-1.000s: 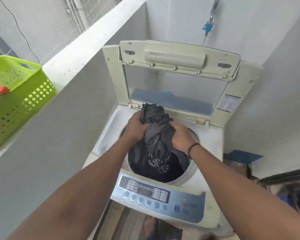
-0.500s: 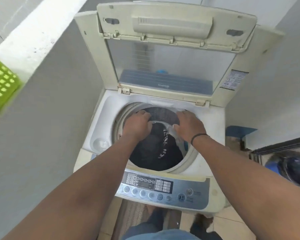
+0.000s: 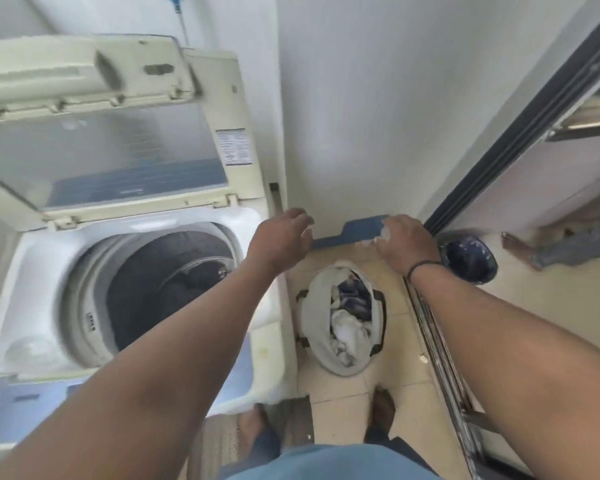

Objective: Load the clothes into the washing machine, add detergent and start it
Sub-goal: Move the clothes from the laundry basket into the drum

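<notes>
Beside the washing machine (image 3: 32,258), on the tiled floor (image 3: 520,306) to its right, a laundry bag (image 3: 317,317) is seen standing open, with white and dark blue clothes (image 3: 349,313) bunched inside it. The machine's lid (image 3: 94,133) is raised and folded back against the wall, and the drum (image 3: 160,285) is exposed; dark garments (image 3: 194,278) are lying in it, though their detail is blurred. The control panel (image 3: 21,403) is visible at the near edge of the machine, partly hidden by the left forearm. Both arms are extended forward over the gap between machine and wall. The left hand (image 3: 279,239) is held above the machine's right rim with the fingers loosely spread and nothing gripped. The right hand (image 3: 407,242) is held above the floor beyond the bag, palm down and fingers curled; something pale shows at the fingertips, and whether it is being held cannot be told. A dark band (image 3: 425,266) is worn on the right wrist. A dark blue bucket (image 3: 470,259) is placed on the floor just right of that hand, beside a sliding-door track (image 3: 440,344). Two feet are seen at the bottom of the frame, one on a mat (image 3: 219,441) in front of the machine.
</notes>
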